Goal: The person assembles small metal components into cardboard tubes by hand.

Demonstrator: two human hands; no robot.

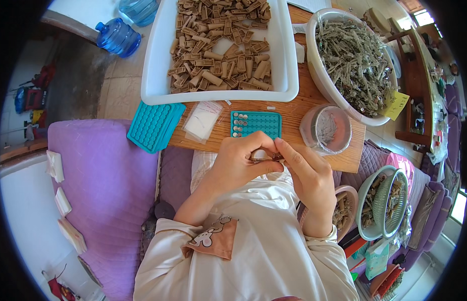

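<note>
My left hand [238,163] and my right hand [306,175] meet over my lap, both pinching one small brown rolled stick [265,156] between their fingertips. Just beyond them lies a teal tray [263,122] with rows of holes, a few at its left end filled with sticks. It rests on a wooden board [293,118] across my lap. A large white tray [286,60] of several brown rolled sticks stands farther back on the board.
A white bowl [318,75] of grey-green dried stems sits at the right, a small clear tub [326,131] before it. A second teal tray [153,125] and a clear bag [201,120] lie left. Baskets [384,203] stand right; blue water bottles [117,36] behind.
</note>
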